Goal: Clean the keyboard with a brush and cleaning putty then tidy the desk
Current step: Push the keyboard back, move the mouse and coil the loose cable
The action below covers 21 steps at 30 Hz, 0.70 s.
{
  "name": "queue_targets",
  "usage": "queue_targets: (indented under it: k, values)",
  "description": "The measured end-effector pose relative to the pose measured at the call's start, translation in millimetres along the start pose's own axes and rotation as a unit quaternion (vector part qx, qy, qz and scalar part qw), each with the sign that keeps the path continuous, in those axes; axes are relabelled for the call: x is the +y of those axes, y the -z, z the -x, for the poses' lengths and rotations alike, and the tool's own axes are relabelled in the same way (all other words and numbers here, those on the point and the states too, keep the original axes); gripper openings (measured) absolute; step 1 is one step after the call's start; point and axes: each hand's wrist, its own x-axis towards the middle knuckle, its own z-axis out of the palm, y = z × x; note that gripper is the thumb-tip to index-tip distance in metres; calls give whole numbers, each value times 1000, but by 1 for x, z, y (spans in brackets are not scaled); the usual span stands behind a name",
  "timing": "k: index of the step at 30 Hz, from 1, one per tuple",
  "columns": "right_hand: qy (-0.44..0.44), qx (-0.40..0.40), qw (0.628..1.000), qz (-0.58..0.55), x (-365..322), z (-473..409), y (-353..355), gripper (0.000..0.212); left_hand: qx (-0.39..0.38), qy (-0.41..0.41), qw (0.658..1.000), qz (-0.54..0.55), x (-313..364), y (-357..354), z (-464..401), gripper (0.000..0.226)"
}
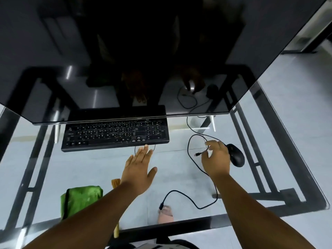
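Glass forms the desk top, clear enough to show the black metal frame and pale floor beneath it. At twelve o'clock a large glossy black monitor overhangs the scene, mirroring the desk below. A flat black keyboard with white-lettered keys lies just under the screen's lower edge. The left hand reaches toward it from six o'clock, palm down, fingers spread flat and holding nothing, the fingertips at the keyboard's near edge. At three o'clock the right hand pinches a thin black cable between thumb and fingers, the small plug sticking out toward nine o'clock; the cable loops loosely over the glass. A smooth, rounded black mouse sits just beside that hand. At seven o'clock a folded green cloth, soft and slightly shiny, rests near the desk's front edge, with a wooden-handled brush beside it, partly hidden by the left forearm. Whether cleaning putty is present cannot be told.
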Motion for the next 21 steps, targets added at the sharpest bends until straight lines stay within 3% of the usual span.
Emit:
queue_targets:
  k: [3,9,12,21]
  values:
    - [-56,40,995,79,13,-5,11,44,-4,12,1000,5,10,-3,1,68]
    - [-171,-28,979,108,44,-19,36,70,10,29,1000,-1,31,-1,-18,71]
    - [-195,-59,976,74,53,-21,37,70,13,39,999,7,38,-1,-28,71]
    - [-147,-29,988,-45,55,-29,30,56,24,51,998,-8,39,7,-49,71]
